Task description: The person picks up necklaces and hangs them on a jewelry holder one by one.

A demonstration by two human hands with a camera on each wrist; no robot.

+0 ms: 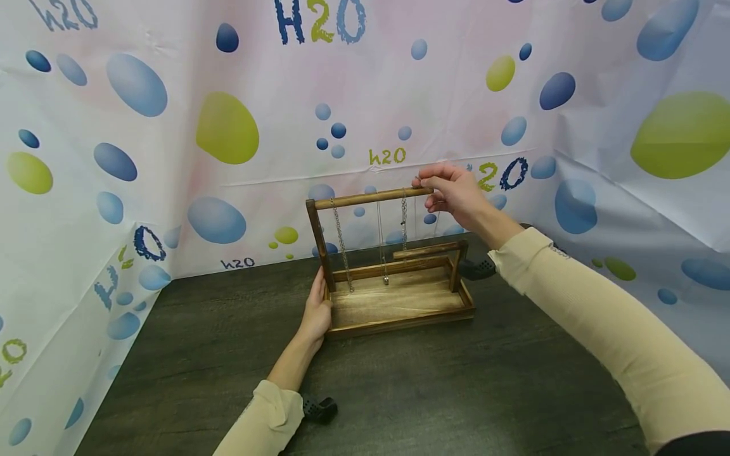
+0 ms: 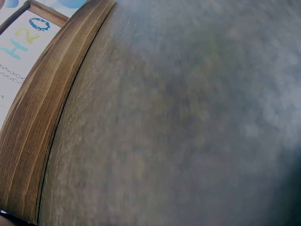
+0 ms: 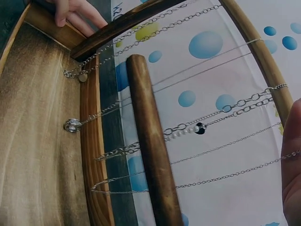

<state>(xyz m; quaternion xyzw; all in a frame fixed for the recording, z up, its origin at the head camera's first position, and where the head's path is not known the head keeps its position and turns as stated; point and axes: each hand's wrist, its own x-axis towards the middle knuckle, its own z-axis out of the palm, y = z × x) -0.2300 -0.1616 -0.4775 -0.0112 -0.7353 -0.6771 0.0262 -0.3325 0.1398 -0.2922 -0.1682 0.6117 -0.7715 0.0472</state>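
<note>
A wooden jewelry stand [image 1: 399,297] with a tray base stands on the dark table. My left hand [image 1: 315,313] grips the tray's left end, next to the tall post; its fingers [image 3: 77,14] show there in the right wrist view. Up at the free end of the top bar [image 1: 365,198], my right hand [image 1: 456,193] pinches a thin chain necklace [image 3: 225,176] that loops down below the bar. To its left hang a chunkier necklace with pearl-like beads [image 3: 188,132], a fine one with a ring-like pendant [image 3: 73,125], and a link chain [image 1: 341,244].
A shorter, lower bar [image 1: 428,251] on the stand's right post runs in front of some chains. Behind the table rises a white backdrop [image 1: 274,126] with blue and green spots. Black straps [image 1: 320,410] circle the wrists.
</note>
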